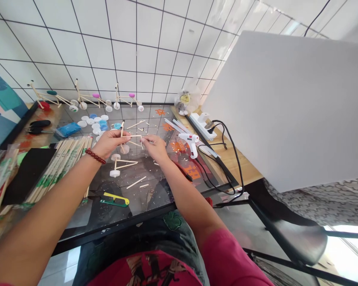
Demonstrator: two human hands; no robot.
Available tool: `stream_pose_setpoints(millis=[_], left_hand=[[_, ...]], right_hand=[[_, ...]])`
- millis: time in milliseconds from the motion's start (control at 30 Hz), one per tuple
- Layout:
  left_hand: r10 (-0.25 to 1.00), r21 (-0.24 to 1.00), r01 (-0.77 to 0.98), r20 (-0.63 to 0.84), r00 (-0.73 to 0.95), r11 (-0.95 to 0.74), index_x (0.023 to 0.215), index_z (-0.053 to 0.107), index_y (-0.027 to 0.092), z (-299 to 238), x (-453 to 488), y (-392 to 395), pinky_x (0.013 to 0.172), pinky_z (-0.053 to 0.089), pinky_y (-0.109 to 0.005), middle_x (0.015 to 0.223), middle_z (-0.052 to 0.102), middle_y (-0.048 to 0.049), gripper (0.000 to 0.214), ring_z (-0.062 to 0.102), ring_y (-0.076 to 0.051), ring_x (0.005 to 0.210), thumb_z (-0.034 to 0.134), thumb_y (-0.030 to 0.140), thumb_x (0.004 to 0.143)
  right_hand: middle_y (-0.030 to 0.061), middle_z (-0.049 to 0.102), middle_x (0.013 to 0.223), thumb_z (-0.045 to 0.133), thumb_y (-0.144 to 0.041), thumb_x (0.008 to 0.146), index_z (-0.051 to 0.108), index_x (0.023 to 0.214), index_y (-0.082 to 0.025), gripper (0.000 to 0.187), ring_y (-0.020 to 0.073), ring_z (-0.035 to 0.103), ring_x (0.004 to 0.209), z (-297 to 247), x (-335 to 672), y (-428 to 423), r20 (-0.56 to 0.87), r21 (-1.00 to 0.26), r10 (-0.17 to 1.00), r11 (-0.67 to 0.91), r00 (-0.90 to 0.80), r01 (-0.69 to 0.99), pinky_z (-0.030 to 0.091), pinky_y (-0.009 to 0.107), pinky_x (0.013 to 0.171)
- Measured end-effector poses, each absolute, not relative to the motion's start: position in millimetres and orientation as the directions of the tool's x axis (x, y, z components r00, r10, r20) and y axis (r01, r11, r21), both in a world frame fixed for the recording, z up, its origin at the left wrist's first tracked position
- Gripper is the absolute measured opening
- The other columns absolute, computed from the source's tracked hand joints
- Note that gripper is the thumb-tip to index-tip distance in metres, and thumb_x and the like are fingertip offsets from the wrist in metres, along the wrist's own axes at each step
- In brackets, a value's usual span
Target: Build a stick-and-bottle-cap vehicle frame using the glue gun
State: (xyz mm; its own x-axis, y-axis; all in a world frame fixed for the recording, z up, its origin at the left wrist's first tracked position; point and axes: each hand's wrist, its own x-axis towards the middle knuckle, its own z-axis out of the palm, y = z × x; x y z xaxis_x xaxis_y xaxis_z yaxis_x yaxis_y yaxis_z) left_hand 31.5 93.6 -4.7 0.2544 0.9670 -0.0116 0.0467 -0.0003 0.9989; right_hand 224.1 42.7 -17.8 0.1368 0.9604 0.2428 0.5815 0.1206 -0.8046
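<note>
1. Left hand (109, 143): closed, thumb and fingers pinching one side of a small wooden stick frame (134, 136). Red bead bracelet (95, 156) on the wrist.
2. Right hand (155, 147): also closed, fingertips (143, 140) gripping the frame's opposite end.
3. Frame: raised between both hands, above a glass tabletop (77, 216). White bottle cap (124, 149) just beneath (attached or loose, impossible to tell).
4. Just below the hands: similar stick model (119, 165) lying on the glass, with loose stick pieces (136, 182) nearby.
5. Right of the right hand: white glue gun (188, 143) on the glass, near a power strip (202, 125).
6. Left of the left hand: bundled wooden chopsticks (62, 167), scattered bottle caps (91, 121).
7. Far edge, against the tiled wall: three finished stick models (91, 97).
8. Near edge: yellow-green craft knife (115, 200).
</note>
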Motion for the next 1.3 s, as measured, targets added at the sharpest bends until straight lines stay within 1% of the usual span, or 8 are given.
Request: stream_pose_setpoints(millis=[100, 267, 367, 533, 833, 1033, 1200, 1300], left_hand=[[0.968, 0.999, 0.047, -0.003, 0.250, -0.009, 0.076, 0.081, 0.021, -5.4, 30.8, 93.8, 0.064, 0.045, -0.029, 0.076, 0.071, -0.0054, 0.038, 0.058, -0.019, 0.073, 0.092, 0.043, 0.048], [0.967, 0.998, 0.059, 0.015, 0.253, -0.031, 0.076, 0.082, 0.021, -5.2, 31.5, 93.5, 0.062, 0.044, -0.029, 0.075, 0.071, -0.0052, 0.036, 0.056, -0.018, 0.070, 0.092, 0.042, 0.049], [0.967, 0.997, 0.058, 0.029, 0.254, -0.045, 0.075, 0.082, 0.021, -5.1, 31.6, 93.3, 0.063, 0.043, -0.029, 0.074, 0.071, -0.0052, 0.035, 0.056, -0.017, 0.070, 0.092, 0.042, 0.049], [0.965, 0.997, 0.064, 0.018, 0.261, -0.036, 0.075, 0.082, 0.021, -4.8, 31.1, 92.9, 0.062, 0.044, -0.030, 0.075, 0.072, -0.0062, 0.037, 0.057, -0.020, 0.072, 0.093, 0.043, 0.047], [0.965, 0.998, 0.070, -0.011, 0.262, -0.007, 0.077, 0.081, 0.020, -7.4, 30.8, 94.3, 0.062, 0.046, -0.030, 0.075, 0.071, -0.0056, 0.040, 0.059, -0.018, 0.069, 0.092, 0.044, 0.048], [0.968, 0.997, 0.078, -0.015, 0.252, -0.005, 0.075, 0.079, 0.021, -6.4, 32.5, 93.7, 0.060, 0.046, -0.030, 0.074, 0.070, -0.0051, 0.042, 0.059, -0.019, 0.070, 0.093, 0.046, 0.045], [0.970, 0.998, 0.070, -0.027, 0.241, 0.010, 0.076, 0.079, 0.022, -5.4, 32.3, 93.1, 0.059, 0.045, -0.030, 0.074, 0.070, -0.0054, 0.038, 0.059, -0.020, 0.070, 0.092, 0.043, 0.048], [0.971, 0.998, 0.064, -0.025, 0.238, 0.010, 0.078, 0.080, 0.021, -5.6, 31.7, 92.9, 0.061, 0.045, -0.031, 0.075, 0.069, -0.0056, 0.037, 0.059, -0.020, 0.071, 0.091, 0.041, 0.050]], right_hand=[[-0.0025, 0.079, 0.100, 0.064, -0.026, 0.094, 0.081, 0.086, -0.025, 0.019, 0.0192, 0.068, 0.107, -19.1, 224.2, 43.6, 0.234, -0.805, 0.962, 0.109, 0.142, 0.583, 0.040, 0.035, 0.104], [-0.0043, 0.079, 0.098, 0.064, -0.029, 0.094, 0.080, 0.085, -0.027, 0.019, 0.0198, 0.069, 0.106, -20.0, 223.2, 44.2, 0.220, -0.806, 0.963, 0.090, 0.156, 0.585, 0.039, 0.036, 0.105], [-0.0035, 0.079, 0.100, 0.064, -0.029, 0.094, 0.080, 0.086, -0.026, 0.019, 0.0199, 0.069, 0.107, -19.7, 223.3, 43.8, 0.219, -0.799, 0.963, 0.084, 0.159, 0.596, 0.039, 0.037, 0.105], [-0.0037, 0.079, 0.100, 0.063, -0.030, 0.094, 0.080, 0.088, -0.027, 0.019, 0.0198, 0.068, 0.107, -18.4, 223.9, 42.7, 0.214, -0.790, 0.966, 0.083, 0.146, 0.607, 0.040, 0.035, 0.103], [-0.0028, 0.079, 0.102, 0.063, -0.029, 0.094, 0.081, 0.088, -0.026, 0.019, 0.0203, 0.068, 0.109, -16.9, 223.1, 42.0, 0.206, -0.776, 0.967, 0.071, 0.146, 0.627, 0.038, 0.036, 0.106], [-0.0028, 0.080, 0.107, 0.065, -0.031, 0.094, 0.081, 0.092, -0.028, 0.017, 0.0199, 0.068, 0.112, -18.2, 223.1, 43.0, 0.210, -0.768, 0.966, 0.067, 0.152, 0.637, 0.038, 0.037, 0.107], [0.0001, 0.080, 0.110, 0.067, -0.028, 0.092, 0.081, 0.094, -0.027, 0.015, 0.0211, 0.068, 0.115, -19.4, 222.5, 43.7, 0.215, -0.774, 0.963, 0.068, 0.160, 0.629, 0.036, 0.040, 0.111], [-0.0010, 0.080, 0.109, 0.066, -0.028, 0.093, 0.081, 0.092, -0.029, 0.015, 0.0210, 0.068, 0.114, -19.6, 222.5, 43.8, 0.221, -0.776, 0.961, 0.072, 0.163, 0.627, 0.036, 0.041, 0.110]])
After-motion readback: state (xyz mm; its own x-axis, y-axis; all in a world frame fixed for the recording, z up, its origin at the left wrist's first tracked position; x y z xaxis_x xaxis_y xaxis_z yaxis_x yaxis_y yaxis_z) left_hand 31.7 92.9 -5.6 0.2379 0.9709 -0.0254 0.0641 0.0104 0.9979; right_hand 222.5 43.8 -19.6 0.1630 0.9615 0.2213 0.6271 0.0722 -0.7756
